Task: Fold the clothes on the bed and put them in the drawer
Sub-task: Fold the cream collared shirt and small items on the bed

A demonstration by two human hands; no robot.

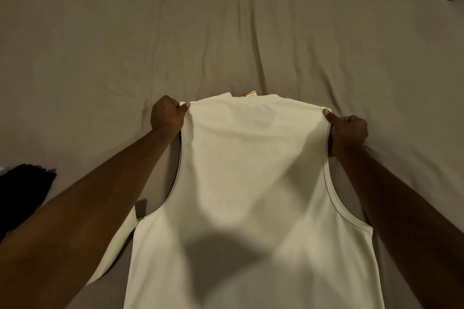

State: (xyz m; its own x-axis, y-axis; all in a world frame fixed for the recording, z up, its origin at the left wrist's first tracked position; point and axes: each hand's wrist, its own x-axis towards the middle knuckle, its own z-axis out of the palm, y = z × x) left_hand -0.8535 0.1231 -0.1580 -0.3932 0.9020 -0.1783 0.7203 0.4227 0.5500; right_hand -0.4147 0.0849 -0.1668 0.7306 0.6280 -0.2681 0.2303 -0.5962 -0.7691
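Two bare hands and two bare forearms, all that shows of the person.

The left hand (167, 115) and right hand (349, 133) are uncovered, with skin alone at the fingers and wrists. At the grip itself each thumb ends in a short, trimmed nail, the left thumbnail (185, 106) and the right thumbnail (326, 111), both paler than the skin around them. Just behind the grip the knuckles show as rounded ridges, clearer on the right hand. Further back from the grip the left forearm (88, 208) and right forearm (401, 195) are unclothed along their whole visible length. They look smooth and broaden steadily toward the picture's lower corners, their lower parts in deeper shade.
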